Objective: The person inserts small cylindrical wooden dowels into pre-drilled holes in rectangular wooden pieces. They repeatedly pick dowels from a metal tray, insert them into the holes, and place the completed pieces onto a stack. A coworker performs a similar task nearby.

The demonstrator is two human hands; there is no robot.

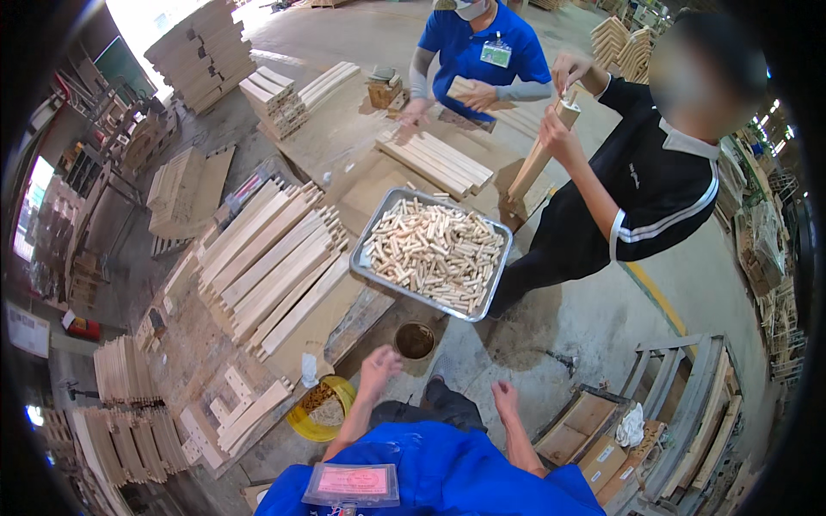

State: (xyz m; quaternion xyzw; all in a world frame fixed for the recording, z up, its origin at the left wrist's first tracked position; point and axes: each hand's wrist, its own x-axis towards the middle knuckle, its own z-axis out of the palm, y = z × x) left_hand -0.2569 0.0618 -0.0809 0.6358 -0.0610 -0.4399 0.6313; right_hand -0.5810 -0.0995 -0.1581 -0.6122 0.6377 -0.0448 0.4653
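Note:
My left hand [379, 371] is raised over the floor beside a yellow bucket [346, 397], its fingers loosely bent and apart, with nothing visible in them. My right hand [506, 399] hangs above the concrete to the right, half curled, and no thing shows in it. Neither hand touches the metal tray [397, 292], which is heaped with short wooden dowels [437, 249] beyond them. Left of the tray, long planed wooden bars [267, 258] lie side by side on the worktable [185, 344].
Across the table a person in blue [482, 52] handles wooden pieces. At right, a person in black [658, 172] holds an upright wooden bar [544, 150]. A round container [415, 340] stands below the tray. Cardboard boxes [602, 462] and a slatted rack [688, 413] stand lower right.

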